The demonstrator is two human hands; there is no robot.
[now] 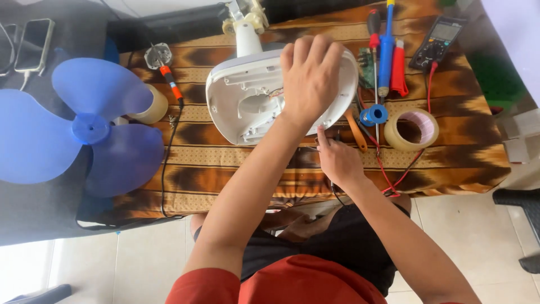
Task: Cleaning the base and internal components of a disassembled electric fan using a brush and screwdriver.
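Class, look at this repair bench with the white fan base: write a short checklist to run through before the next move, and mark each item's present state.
1. Left hand steadies the white fan base: ok.
2. Right hand grips something at the base's lower edge: cannot tell what.
3. Blue fan blade lies apart from the base: ok.
4. Soldering iron lies away from both hands: ok.
5. Soldering iron hot or cold: cannot tell.
6. Tape roll lies flat, untouched: ok.

Low table w/ brown patterned cloth (236, 163): white fan base (247, 95), tape roll (414, 129), multimeter (437, 42), screwdrivers (385, 48).
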